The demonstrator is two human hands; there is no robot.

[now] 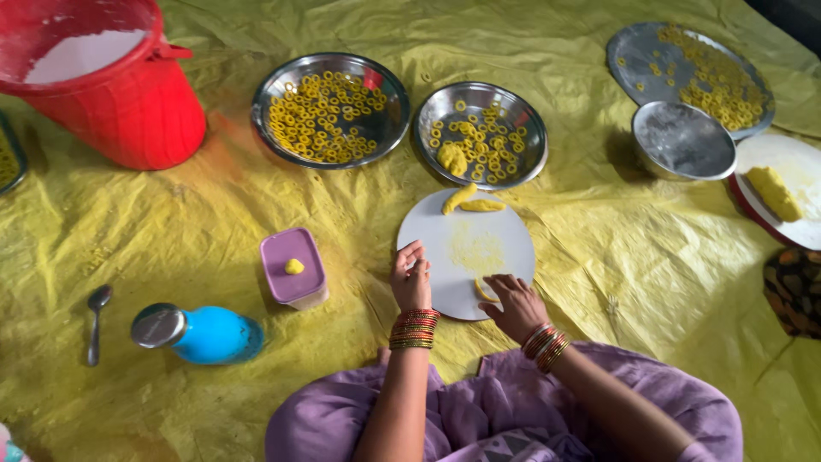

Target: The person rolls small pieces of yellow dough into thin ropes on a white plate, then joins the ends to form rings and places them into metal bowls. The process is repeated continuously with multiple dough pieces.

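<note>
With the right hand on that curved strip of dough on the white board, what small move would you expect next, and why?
Probably the right hand closes the dough strip into a ring: it is curved but open, and the steel plates hold finished rings. The left hand rests on the white board.

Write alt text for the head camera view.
A seated person's right hand curls a thin yellow dough strip on a round white board, with the left hand resting on the board's edge. Steel plates of dough rings and a red bucket sit on a yellow sheet.
</note>
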